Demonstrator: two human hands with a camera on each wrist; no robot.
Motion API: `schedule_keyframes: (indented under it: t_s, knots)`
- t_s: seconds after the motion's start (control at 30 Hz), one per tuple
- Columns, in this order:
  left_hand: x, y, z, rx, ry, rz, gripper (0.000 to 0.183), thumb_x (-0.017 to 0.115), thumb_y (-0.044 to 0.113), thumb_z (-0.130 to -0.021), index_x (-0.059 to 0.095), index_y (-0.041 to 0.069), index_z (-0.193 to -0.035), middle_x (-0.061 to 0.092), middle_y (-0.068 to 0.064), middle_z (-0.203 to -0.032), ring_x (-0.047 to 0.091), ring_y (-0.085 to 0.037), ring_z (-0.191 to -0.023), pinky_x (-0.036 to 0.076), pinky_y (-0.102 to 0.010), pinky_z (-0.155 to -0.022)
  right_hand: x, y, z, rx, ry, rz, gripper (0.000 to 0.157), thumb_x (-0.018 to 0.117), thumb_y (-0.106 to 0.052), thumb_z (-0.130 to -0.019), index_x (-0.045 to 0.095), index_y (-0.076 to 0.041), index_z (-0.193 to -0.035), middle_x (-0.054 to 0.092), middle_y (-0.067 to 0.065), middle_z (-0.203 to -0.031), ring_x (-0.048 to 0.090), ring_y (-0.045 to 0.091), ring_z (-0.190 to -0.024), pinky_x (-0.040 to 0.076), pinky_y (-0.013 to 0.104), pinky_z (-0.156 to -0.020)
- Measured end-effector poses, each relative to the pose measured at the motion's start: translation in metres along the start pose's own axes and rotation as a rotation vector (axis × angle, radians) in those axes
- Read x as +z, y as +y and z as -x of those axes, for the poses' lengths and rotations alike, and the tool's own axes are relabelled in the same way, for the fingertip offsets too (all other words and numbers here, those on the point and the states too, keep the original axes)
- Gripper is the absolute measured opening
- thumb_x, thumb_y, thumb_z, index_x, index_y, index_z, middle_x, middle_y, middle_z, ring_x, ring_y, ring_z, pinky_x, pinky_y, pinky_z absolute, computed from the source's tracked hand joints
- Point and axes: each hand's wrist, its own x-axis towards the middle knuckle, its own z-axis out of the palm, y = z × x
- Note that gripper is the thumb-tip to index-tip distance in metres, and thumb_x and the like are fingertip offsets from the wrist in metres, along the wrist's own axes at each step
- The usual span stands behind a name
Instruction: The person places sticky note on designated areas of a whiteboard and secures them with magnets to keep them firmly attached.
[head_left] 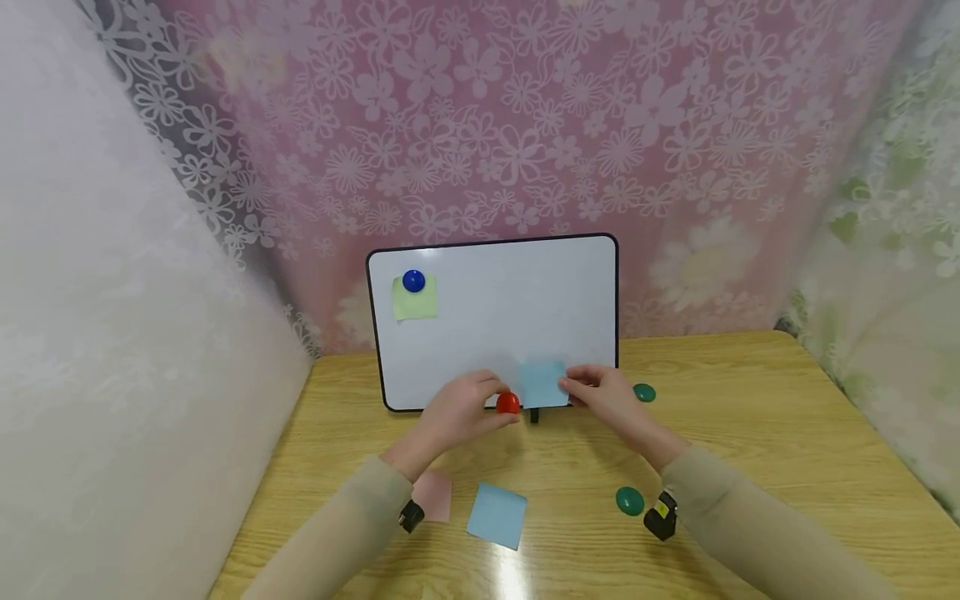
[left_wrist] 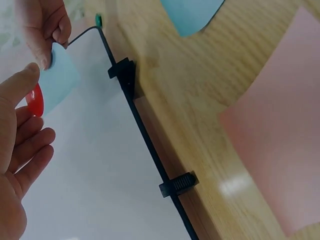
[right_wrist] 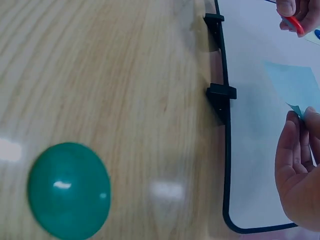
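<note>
My left hand point(head_left: 468, 407) pinches a round red magnet point(head_left: 507, 403) between thumb and fingers, in front of the lower middle of a whiteboard point(head_left: 487, 325). Just right of it, my right hand point(head_left: 602, 398) pinches the right edge of a light blue sticky note point(head_left: 543, 384). In the right wrist view that note point(right_wrist: 295, 85) has a bent corner at the fingertips, and its sheet overlaps the board. The red magnet point(left_wrist: 35, 101) shows edge-on in the left wrist view, close to the note. Higher on the board's left side, a blue magnet point(head_left: 414, 281) sits over a yellow-green note point(head_left: 415, 300).
A second blue note point(head_left: 497, 516) and a pink note point(head_left: 432, 496) lie on the wooden table point(head_left: 570, 550). One green magnet point(head_left: 644, 392) lies right of the board, another point(head_left: 630, 501) near my right wrist. Black feet point(left_wrist: 179, 184) support the board's lower edge. Flowered curtain point(head_left: 517, 150) hangs behind.
</note>
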Motion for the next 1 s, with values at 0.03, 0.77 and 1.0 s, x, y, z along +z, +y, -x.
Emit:
schedule_keyframes:
  t_s: [0.03,0.77,1.0]
  knots:
    - [0.000,-0.001,-0.002,-0.010,0.010,-0.004,0.033,0.089,0.034,-0.092,0.078,0.008,-0.110,0.072,-0.001,-0.104,0.071,-0.020,-0.093,0.058,-0.029,-0.083,0.001,-0.001,-0.002,-0.004,0.010,-0.004,0.049,0.069,-0.029,-0.108,0.062,0.003,-0.144,0.068,0.019,-0.127,0.067,0.039,-0.120,0.055,0.050,-0.105]
    - [-0.004,-0.018,-0.039,0.078,0.154,-0.221,0.038,0.094,0.031,-0.087,0.076,0.004,-0.107,0.072,-0.006,-0.103,0.067,-0.019,-0.090,0.059,-0.030,-0.085,0.014,-0.022,-0.031,-0.061,0.151,-0.005,0.039,0.063,-0.023,-0.111,0.064,0.003,-0.141,0.066,0.020,-0.124,0.069,0.034,-0.113,0.057,0.046,-0.101]
    - [-0.011,-0.020,-0.051,0.135,0.225,-0.291,0.038,0.090,0.032,-0.091,0.075,0.002,-0.108,0.072,-0.007,-0.103,0.068,-0.021,-0.090,0.059,-0.030,-0.087,0.013,-0.030,-0.034,-0.079,0.207,-0.011,0.040,0.066,-0.025,-0.109,0.066,0.002,-0.139,0.067,0.020,-0.124,0.071,0.034,-0.111,0.058,0.045,-0.099]
